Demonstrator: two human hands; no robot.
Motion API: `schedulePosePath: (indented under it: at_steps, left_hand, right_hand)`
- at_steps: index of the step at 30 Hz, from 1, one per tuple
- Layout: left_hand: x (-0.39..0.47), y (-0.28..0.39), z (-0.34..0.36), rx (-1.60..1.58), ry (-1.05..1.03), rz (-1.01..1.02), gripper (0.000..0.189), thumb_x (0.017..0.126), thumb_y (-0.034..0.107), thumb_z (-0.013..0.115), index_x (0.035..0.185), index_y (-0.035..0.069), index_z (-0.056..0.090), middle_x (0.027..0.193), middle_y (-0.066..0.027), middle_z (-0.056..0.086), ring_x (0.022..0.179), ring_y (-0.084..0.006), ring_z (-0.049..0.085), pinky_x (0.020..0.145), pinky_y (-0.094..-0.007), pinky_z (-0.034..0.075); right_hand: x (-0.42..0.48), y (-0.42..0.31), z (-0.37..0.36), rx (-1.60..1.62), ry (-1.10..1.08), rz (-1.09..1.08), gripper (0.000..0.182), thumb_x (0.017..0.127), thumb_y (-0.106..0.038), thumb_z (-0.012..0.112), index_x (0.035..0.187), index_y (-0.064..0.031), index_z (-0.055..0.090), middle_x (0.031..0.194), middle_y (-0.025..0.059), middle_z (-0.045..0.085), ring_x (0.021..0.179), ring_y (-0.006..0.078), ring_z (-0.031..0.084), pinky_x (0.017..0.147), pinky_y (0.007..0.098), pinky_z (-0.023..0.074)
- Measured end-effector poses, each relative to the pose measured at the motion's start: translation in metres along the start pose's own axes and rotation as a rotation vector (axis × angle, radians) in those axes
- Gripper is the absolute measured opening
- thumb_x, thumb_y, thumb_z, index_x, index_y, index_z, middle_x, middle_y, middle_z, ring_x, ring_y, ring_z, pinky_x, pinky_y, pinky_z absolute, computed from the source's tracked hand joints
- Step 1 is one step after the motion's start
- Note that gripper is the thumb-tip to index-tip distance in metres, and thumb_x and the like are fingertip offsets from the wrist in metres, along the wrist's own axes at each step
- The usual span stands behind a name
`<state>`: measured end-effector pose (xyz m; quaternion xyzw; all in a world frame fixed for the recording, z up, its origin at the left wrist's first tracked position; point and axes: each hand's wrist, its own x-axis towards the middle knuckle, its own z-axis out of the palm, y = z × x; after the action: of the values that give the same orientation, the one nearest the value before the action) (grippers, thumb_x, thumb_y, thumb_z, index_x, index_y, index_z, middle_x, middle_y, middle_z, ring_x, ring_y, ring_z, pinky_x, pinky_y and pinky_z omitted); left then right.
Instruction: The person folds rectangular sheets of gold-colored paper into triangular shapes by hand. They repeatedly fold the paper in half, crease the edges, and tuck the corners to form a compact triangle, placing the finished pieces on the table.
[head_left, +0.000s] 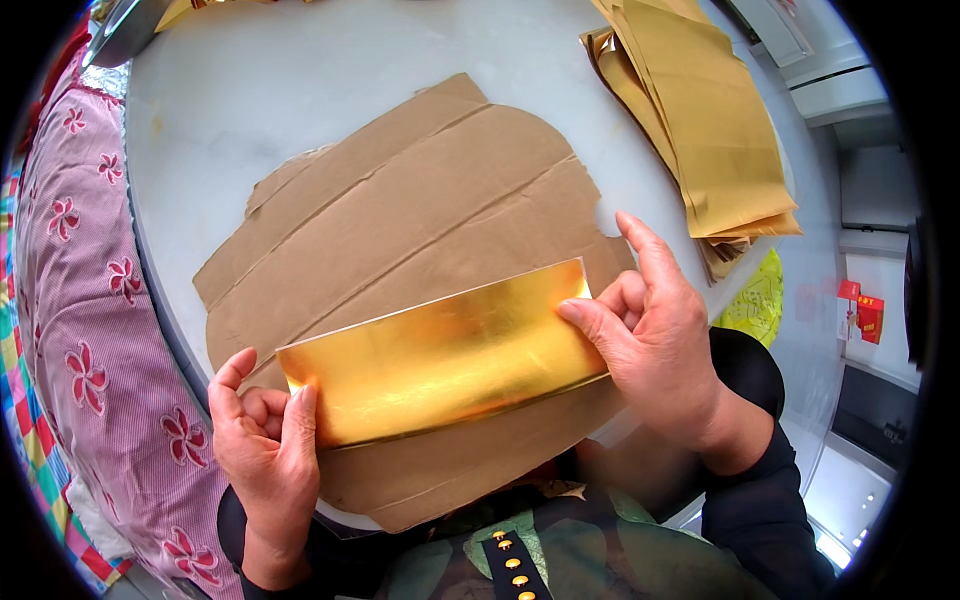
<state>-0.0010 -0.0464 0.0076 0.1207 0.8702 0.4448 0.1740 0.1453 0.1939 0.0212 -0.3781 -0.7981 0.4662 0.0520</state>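
Note:
A shiny gold foil paper sheet (450, 352) is held by its two short ends above a piece of brown cardboard (405, 202). My left hand (270, 442) grips the left end, its thumb on the foil face. At the right end, my right hand (660, 337) pinches the sheet between thumb and curled fingers, with the index finger raised. The sheet's lower long edge looks bent or folded; its underside is hidden. The cardboard has creases and ragged edges and lies on a pale tabletop (202, 135).
A stack of gold paper sheets (705, 112) lies at the upper right, near a yellow plastic bag (757, 300). Along the left runs pink flowered fabric (82, 247). A metal bowl (127, 34) and more gold paper (176, 13) show at the upper left.

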Motion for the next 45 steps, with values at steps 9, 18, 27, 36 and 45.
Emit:
schedulePosePath:
  at_steps: [9, 18, 27, 36, 45]
  left_hand:
    - [0.000, -0.001, -0.001, -0.058, 0.009, -0.033, 0.048, 0.088, -0.003, 0.065, 0.129, -0.006, 0.041, 0.066, 0.0017, 0.052, 0.058, -0.0015, 0.048, 0.053, -0.0152, 0.037]
    - [0.001, -0.001, -0.010, 0.006, -0.065, -0.044, 0.049, 0.088, -0.001, 0.065, 0.129, -0.006, 0.039, 0.069, -0.0050, 0.061, 0.061, -0.0068, 0.059, 0.057, -0.0194, 0.045]
    - [0.001, -0.006, -0.010, 0.039, -0.075, 0.050, 0.049, 0.088, -0.001, 0.066, 0.129, -0.007, 0.038, 0.069, -0.0071, 0.063, 0.060, -0.0066, 0.060, 0.055, -0.0193, 0.045]
    - [0.004, -0.001, -0.011, 0.063, -0.093, 0.035, 0.049, 0.085, 0.001, 0.066, 0.124, -0.006, 0.038, 0.065, -0.0119, 0.061, 0.059, -0.0277, 0.064, 0.058, -0.0364, 0.050]
    - [0.004, 0.000, -0.011, 0.059, -0.095, 0.032, 0.049, 0.085, 0.001, 0.067, 0.124, -0.006, 0.038, 0.065, -0.0119, 0.061, 0.059, -0.0278, 0.064, 0.058, -0.0362, 0.050]
  right_hand:
    - [0.001, 0.002, 0.006, 0.004, 0.032, 0.016, 0.066, 0.086, -0.004, 0.070, 0.138, 0.0118, 0.034, 0.064, 0.0074, 0.060, 0.057, 0.0113, 0.056, 0.057, 0.0250, 0.0463]
    - [-0.001, 0.002, 0.013, 0.023, 0.066, 0.017, 0.064, 0.087, 0.002, 0.068, 0.141, 0.0074, 0.035, 0.066, -0.0010, 0.054, 0.061, 0.0033, 0.048, 0.058, 0.0170, 0.0404]
    - [-0.002, 0.003, 0.011, -0.009, 0.061, -0.003, 0.063, 0.089, 0.000, 0.067, 0.142, 0.0084, 0.034, 0.067, -0.0002, 0.055, 0.064, 0.0038, 0.051, 0.062, 0.0164, 0.0418]
    - [-0.002, 0.004, 0.010, -0.011, 0.058, -0.015, 0.062, 0.090, -0.003, 0.068, 0.142, 0.0080, 0.036, 0.067, 0.0006, 0.057, 0.063, 0.0043, 0.053, 0.062, 0.0163, 0.0431]
    - [-0.001, 0.006, 0.009, -0.006, 0.061, -0.024, 0.061, 0.090, -0.003, 0.068, 0.141, 0.0080, 0.037, 0.067, 0.0002, 0.056, 0.062, 0.0042, 0.052, 0.061, 0.0161, 0.0428]
